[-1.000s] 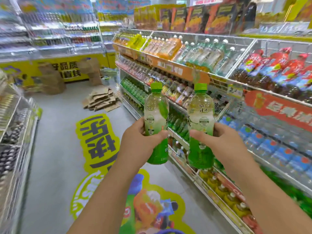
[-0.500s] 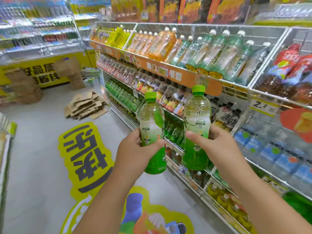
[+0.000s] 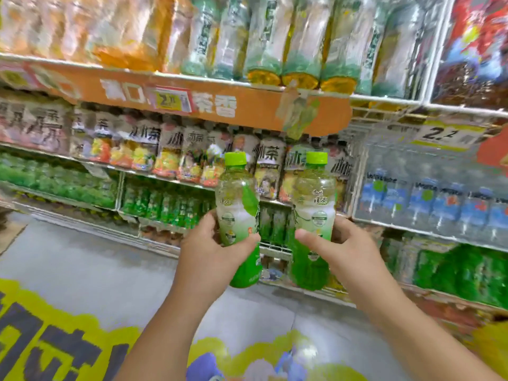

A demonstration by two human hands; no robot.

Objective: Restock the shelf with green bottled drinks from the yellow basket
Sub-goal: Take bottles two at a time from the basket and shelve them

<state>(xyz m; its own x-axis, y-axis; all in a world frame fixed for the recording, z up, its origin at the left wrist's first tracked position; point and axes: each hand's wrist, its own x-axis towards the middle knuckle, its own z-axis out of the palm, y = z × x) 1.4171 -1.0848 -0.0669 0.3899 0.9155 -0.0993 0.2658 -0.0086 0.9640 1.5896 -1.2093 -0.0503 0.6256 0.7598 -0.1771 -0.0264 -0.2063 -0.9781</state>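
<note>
I hold two upright green bottled drinks with green caps in front of the wire shelf. My left hand grips the left green bottle around its lower half. My right hand grips the right green bottle the same way, thumb across its front. Both bottles sit side by side, a little apart, level with a row of green bottles on the shelf behind them. The yellow basket is out of view.
Above hangs an orange price strip with tea bottles over it. Blue-labelled water bottles fill the shelf to the right, more green bottles below them. A yellow floor sticker covers the grey floor.
My view has swung right and closer to the shelf, which now fills the frame. Both hands still hold their bottles upright in the same grip.
</note>
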